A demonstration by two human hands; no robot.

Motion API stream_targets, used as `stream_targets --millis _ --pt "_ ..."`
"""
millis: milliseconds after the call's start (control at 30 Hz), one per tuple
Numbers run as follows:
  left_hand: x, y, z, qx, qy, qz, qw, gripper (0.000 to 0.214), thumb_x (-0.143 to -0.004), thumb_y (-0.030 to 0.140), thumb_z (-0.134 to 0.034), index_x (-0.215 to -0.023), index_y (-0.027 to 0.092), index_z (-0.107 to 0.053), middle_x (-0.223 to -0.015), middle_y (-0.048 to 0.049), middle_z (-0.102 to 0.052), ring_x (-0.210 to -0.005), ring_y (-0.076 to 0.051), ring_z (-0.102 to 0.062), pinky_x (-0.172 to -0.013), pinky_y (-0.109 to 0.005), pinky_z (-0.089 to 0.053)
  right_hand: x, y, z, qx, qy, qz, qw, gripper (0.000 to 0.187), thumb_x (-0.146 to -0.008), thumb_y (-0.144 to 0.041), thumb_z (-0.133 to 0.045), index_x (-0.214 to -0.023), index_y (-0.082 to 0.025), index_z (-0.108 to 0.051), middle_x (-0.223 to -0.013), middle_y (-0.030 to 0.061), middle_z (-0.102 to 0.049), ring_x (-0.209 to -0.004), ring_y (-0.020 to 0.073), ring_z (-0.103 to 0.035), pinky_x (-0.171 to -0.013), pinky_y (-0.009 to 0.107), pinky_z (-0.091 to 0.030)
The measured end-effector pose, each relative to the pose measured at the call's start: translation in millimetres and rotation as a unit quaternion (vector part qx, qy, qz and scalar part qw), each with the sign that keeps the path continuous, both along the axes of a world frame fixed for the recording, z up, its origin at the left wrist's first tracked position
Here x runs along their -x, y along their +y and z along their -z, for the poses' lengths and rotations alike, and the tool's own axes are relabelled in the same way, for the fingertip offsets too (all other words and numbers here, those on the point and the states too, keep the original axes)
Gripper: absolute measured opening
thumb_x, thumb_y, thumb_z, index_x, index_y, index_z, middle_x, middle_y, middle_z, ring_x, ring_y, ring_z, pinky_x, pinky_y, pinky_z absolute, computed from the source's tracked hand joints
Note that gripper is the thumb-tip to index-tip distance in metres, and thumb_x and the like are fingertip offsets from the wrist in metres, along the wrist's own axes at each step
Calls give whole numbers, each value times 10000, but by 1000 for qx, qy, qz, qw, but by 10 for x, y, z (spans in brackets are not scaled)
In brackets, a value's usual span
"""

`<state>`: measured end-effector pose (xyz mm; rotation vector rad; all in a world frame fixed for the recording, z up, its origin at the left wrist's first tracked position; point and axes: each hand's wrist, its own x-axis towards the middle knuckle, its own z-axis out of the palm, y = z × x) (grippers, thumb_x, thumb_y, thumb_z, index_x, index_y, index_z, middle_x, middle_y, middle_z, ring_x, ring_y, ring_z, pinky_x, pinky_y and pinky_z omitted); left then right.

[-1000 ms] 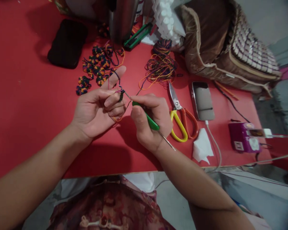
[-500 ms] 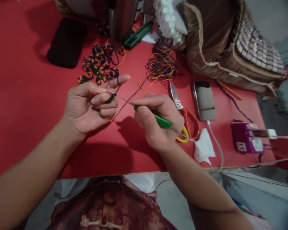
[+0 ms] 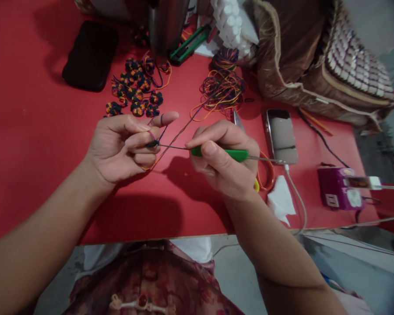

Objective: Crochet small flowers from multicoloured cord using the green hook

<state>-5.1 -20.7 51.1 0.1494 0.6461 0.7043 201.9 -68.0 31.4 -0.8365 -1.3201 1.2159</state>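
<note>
Between the thumb and fingers of my left hand [image 3: 124, 146] is a small dark piece of crochet work [image 3: 153, 143], mostly hidden by the fingers. Dark yarn [image 3: 164, 130] loops over the stretched index finger. My right hand [image 3: 226, 159] is closed around the green handle of a crochet hook [image 3: 238, 155], whose thin tip meets the piece. Strands run from the left hand to a tangled heap of multicoloured yarn [image 3: 221, 89] farther back. Partly covered by my right hand lie scissors [image 3: 265, 173] with orange and yellow handles.
Several small crocheted balls [image 3: 136, 87] lie beyond my left hand, near a black phone-like object [image 3: 91, 57]. A green cutter [image 3: 189, 46] is at the back. To the right are a plugged-in phone [image 3: 280, 136], a tissue [image 3: 280, 199], a purple box [image 3: 338, 188] and a brown bag [image 3: 295, 57].
My right hand has shifted slightly right and turned, so the hook lies flatter, its tip now at the crochet piece. My left index finger has dipped a little.
</note>
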Motion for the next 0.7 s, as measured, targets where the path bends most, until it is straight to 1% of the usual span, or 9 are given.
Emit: stream_targets --millis 67,100,167,267,333,433,500,600,700 --pt "-56 -25 -24 3 20 -18 1000 377 -792 53 -474 -1045 79 -752 -418 64 -319 -360 -81 -240 -385 -188 -209 18 27 32 6 23 -14 1000 298 -997 -495 -781 -921 -208 -765 -582 -67 -497 -445 76 -387 -420 237 -342" --pt "-86 -41 -32 6 25 -29 999 331 -808 46 -478 -992 96 -748 -431 59 -331 -371 -83 -268 -398 -189 -246 30 41 47 10 34 -20 999 300 -993 -499 -784 -914 -211 -755 -569 -74 -484 -429 71 -362 -400 230 -312" --pt "-142 -71 -32 9 25 -43 999 276 -851 38 -502 -959 117 -743 -458 55 -366 -397 -84 -323 -429 -193 -312 63 67 65 22 56 -30 998 312 -980 -514 -792 -904 -217 -736 -559 -84 -471 -409 65 -335 -373 225 -279" --pt "-204 -106 -1 3 12 -39 999 260 -894 38 -520 -987 119 -750 -486 45 -411 -444 -94 -387 -446 -185 -308 132 76 57 48 94 -31 994 303 -966 -515 -804 -912 -229 -717 -545 -102 -434 -387 64 -301 -359 223 -267" --pt "-225 -119 26 -6 0 -28 1000 276 -911 35 -521 -1025 125 -756 -493 49 -412 -451 -95 -384 -446 -184 -290 185 62 43 67 116 -15 991 265 -971 -483 -803 -927 -237 -716 -540 -110 -420 -378 65 -277 -362 224 -269" --pt "-231 -126 55 -21 -12 -19 1000 283 -906 28 -557 -1060 149 -761 -507 56 -417 -440 -90 -348 -444 -190 -281 243 39 40 77 127 15 989 212 -986 -440 -796 -950 -243 -727 -563 -102 -456 -384 64 -279 -370 220 -282" --pt "-222 -126 63 -38 -7 -20 999 290 -882 30 -580 -1073 144 -764 -514 51 -427 -448 -94 -366 -445 -197 -277 247 42 47 72 129 30 989 196 -996 -418 -788 -953 -235 -729 -587 -95 -479 -395 59 -288 -369 207 -275" --pt "-203 -123 73 -63 13 -22 998 305 -851 55 -610 -1103 136 -763 -504 57 -415 -455 -96 -374 -453 -200 -274 191 78 45 66 140 12 988 201 -993 -387 -783 -917 -209 -727 -569 -102 -473 -382 47 -254 -345 188 -228" --pt "-190 -124 82 -86 28 -7 996 317 -847 81 -619 -1118 154 -766 -498 59 -414 -451 -93 -353 -457 -197 -279 103 114 23 65 134 -4 989 235 -966 -394 -793 -857 -196 -728 -536 -106 -453 -368 41 -221 -326 185 -182"
